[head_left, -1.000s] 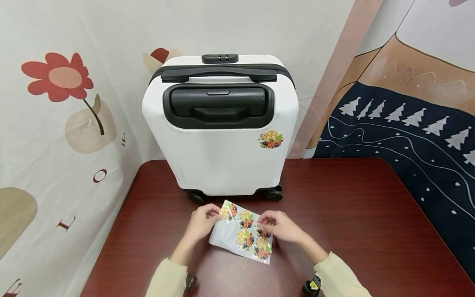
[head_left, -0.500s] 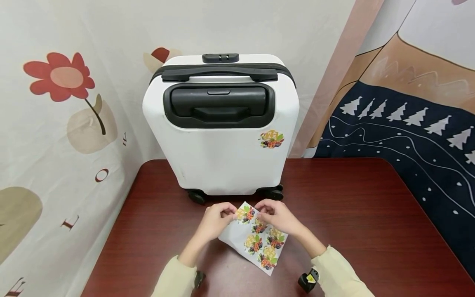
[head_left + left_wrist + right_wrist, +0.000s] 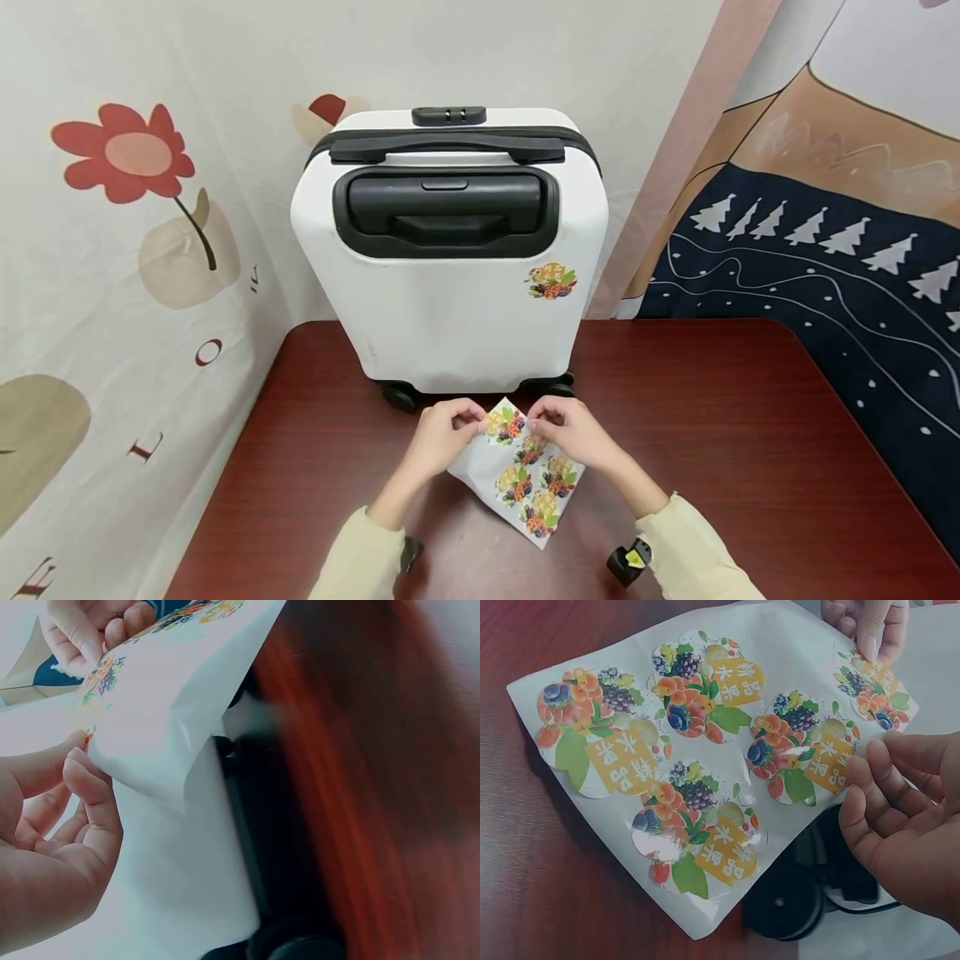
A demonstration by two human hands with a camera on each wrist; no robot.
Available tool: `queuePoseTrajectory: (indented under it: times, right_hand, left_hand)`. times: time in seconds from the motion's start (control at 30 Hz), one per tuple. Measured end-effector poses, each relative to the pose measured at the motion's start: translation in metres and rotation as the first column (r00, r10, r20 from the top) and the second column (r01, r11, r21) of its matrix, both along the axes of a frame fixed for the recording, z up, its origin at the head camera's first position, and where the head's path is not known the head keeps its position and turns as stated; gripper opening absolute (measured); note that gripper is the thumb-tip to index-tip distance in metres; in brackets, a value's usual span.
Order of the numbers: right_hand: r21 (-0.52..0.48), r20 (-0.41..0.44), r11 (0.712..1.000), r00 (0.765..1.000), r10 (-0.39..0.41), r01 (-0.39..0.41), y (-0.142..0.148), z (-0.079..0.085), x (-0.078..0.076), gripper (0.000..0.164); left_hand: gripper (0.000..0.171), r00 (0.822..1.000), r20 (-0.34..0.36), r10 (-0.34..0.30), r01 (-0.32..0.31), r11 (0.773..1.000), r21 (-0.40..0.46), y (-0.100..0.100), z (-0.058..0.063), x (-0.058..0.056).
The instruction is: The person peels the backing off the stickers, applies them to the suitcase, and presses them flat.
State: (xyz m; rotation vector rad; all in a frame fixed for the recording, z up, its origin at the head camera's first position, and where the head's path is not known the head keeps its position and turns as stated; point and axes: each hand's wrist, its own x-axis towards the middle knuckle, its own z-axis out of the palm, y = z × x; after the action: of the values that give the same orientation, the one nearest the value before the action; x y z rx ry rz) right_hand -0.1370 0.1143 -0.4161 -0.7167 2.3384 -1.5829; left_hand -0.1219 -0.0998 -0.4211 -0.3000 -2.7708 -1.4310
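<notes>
A white sheet of stickers (image 3: 482,468) is held up over the table in front of the suitcase, its bottom corner hanging toward the person. Several round-edged fruit stickers (image 3: 731,832) are printed on it, with grapes, berries and yellow label patches. My left hand (image 3: 444,435) pinches the sheet's left edge near its top corner, thumb against forefinger. Opposite, my right hand (image 3: 576,435) pinches the right edge, thumb and forefinger beside the topmost fruit sticker (image 3: 871,694). From the left wrist view, the sheet's plain back (image 3: 161,735) curves away from the left fingertips.
A white suitcase (image 3: 442,325) with black handles stands upright on wheels at the back of the dark red table (image 3: 712,433). One fruit sticker (image 3: 552,282) is on its front, upper right. Printed cloth (image 3: 810,250) hangs behind and beside the table.
The sheet has shifted right and turned clockwise, then risen slightly toward the suitcase. Both hands moved with it and came closer together; the right hand now grips nearer the top corner.
</notes>
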Motion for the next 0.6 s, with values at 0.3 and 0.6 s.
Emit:
queuePoseTrajectory:
  times: [0.3, 0.6]
  right_hand:
    - [-0.058, -0.003, 0.998, 1.000, -0.010, 0.009, 0.015, 0.003, -0.008, 0.007]
    - [-0.082, 0.042, 0.996, 0.999, 0.025, -0.021, 0.021, 0.006, -0.004, 0.007]
  left_hand:
    - [0.005, 1.000, -0.008, -0.023, 0.023, 1.000, -0.002, 0.006, 0.033, -0.010]
    - [0.004, 0.990, -0.009, -0.141, 0.140, 0.989, -0.038, 0.009, 0.046, -0.016]
